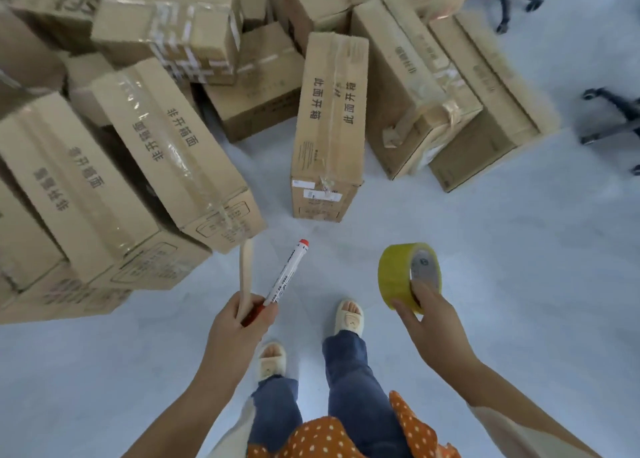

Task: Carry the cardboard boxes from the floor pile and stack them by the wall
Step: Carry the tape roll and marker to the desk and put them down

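Left hand (239, 322) grips a marker (289, 270) and a pale stick (246, 274); right hand (427, 314) pinches a tape roll (398, 274); boxes (327, 128) lie from 9 to 1 o'clock

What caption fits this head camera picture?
Left hand grips marker, right hand holds tape roll, facing cardboard boxes.

I see a red-capped marker (286, 275) and a pale stick (246, 273) side by side, a yellowish tape roll (398, 276) to their right, and black chair bases (613, 125) on the pale floor (502, 250) at far right.
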A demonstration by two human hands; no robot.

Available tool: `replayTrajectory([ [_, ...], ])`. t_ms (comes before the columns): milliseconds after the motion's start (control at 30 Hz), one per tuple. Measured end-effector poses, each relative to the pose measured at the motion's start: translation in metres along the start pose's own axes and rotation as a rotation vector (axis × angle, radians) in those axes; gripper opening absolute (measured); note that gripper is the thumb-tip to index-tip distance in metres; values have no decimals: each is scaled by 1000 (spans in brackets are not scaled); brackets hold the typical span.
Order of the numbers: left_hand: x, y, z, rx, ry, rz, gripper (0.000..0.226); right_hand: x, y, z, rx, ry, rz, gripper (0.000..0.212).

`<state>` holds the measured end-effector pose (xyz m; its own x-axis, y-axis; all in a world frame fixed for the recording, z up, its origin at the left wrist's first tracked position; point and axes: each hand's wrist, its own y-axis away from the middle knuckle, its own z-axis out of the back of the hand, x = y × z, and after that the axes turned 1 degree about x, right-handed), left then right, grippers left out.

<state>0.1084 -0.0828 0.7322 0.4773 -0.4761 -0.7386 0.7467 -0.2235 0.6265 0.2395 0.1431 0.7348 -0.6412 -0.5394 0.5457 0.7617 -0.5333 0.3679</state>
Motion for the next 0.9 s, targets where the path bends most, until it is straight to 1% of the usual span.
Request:
replayTrajectory([
  [133, -13, 12, 25, 174, -130, -150, 12, 14, 62, -12, -183, -118, -108, 37],
  [233, -22, 26, 37, 238, -201, -257, 8, 16, 106, -19, -305, -206, -205, 35],
  [333, -27, 40, 36, 323, -250, -332, 7, 10, 150, -22, -406, -272, -277, 36],
  [400, -28, 51, 24, 404, -285, -374, 11, -1, 182, -24, -492, -298, -298, 38],
  [467, -26, 67, 2, 478, -322, -420, 14, -16, 215, -25, -580, -319, -324, 40],
  [567, -15, 100, -42, 584, -363, -479, 9, -45, 270, -25, -696, -346, -390, 44],
  [667, 3, 141, -97, 717, -407, -492, 14, -87, 333, -26, -821, -359, -480, 49],
  [733, 18, 175, -140, 796, -453, -508, 20, -119, 383, -27, -883, -371, -538, 45],
  [833, 50, 234, -209, 869, -483, -513, 12, -171, 461, -25, -967, -390, -625, 39],
  [867, 61, 255, -231, 894, -495, -523, 10, -187, 485, -24, -994, -397, -655, 28],
  [900, 72, 275, -253, 925, -505, -529, 8, -204, 508, -24, -1028, -401, -686, 26],
])
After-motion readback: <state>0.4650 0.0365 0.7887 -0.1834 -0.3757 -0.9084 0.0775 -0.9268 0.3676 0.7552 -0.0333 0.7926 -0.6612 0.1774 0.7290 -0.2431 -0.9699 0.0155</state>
